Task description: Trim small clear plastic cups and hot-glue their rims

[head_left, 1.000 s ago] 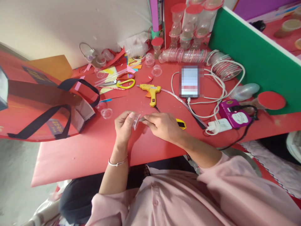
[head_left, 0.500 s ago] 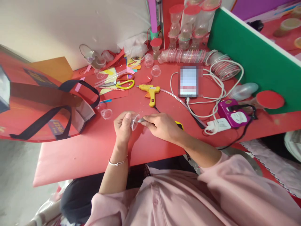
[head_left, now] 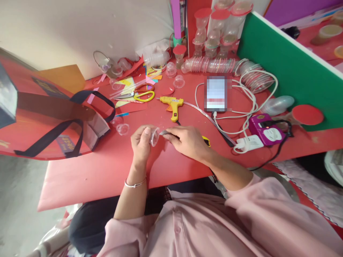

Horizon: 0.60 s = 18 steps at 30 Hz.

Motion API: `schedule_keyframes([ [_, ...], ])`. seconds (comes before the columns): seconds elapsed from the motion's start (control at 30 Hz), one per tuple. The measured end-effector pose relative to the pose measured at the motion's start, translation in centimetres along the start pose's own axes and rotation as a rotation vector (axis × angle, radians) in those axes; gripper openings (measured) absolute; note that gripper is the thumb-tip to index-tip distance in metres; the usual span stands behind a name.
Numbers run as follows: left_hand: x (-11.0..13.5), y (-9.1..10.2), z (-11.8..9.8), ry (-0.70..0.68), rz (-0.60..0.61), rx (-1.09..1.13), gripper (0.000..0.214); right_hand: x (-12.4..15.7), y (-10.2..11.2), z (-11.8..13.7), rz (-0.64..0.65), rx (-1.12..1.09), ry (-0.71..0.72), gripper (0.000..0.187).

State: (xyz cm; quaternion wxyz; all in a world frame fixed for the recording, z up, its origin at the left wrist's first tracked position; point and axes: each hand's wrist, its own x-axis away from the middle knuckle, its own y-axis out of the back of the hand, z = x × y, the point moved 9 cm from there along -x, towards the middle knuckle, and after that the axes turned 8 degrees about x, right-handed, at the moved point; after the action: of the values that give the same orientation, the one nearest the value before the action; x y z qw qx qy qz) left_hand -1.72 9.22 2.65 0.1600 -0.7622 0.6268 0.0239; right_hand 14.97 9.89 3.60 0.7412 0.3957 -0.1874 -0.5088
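Observation:
My left hand point(head_left: 141, 141) is closed around a small clear plastic cup point(head_left: 154, 137), its rim turned to the right. A thin grey blade point(head_left: 163, 132) is pinched between the thumb and fingers of my right hand point(head_left: 186, 142). Its tip points at the cup's rim, with a small gap between them. A yellow-and-black object point(head_left: 206, 141) shows partly from behind my right hand; whether it joins the blade, I cannot tell. Beyond my hands, a yellow hot glue gun point(head_left: 173, 104) lies on the red table point(head_left: 107, 178).
Scissors point(head_left: 144, 93) and paper scraps lie further back. At left stands a red bag point(head_left: 88, 123) with black handles. A phone point(head_left: 215, 93), looping white cable and purple power adapter point(head_left: 264, 128) lie at right. Stacked clear cups point(head_left: 209, 65) sit before a green partition point(head_left: 284, 71).
The blade has drawn slightly away from the cup's rim, leaving a small gap. My left hand keeps its hold on the cup. The whole view has shifted a little.

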Motion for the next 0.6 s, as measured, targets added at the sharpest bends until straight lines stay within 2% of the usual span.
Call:
schedule_keyframes([
  [0.23, 0.09, -0.09, 0.12, 0.001, 0.003, 0.013, 0.036, 0.25, -0.13, 0.54, -0.021, 0.046, 0.045, 0.031],
  [0.6, 0.21, 0.24, 0.57, -0.003, -0.029, -0.029, 0.040, 0.13, -0.73, 0.66, 0.086, 0.053, 0.026, 0.028],
])
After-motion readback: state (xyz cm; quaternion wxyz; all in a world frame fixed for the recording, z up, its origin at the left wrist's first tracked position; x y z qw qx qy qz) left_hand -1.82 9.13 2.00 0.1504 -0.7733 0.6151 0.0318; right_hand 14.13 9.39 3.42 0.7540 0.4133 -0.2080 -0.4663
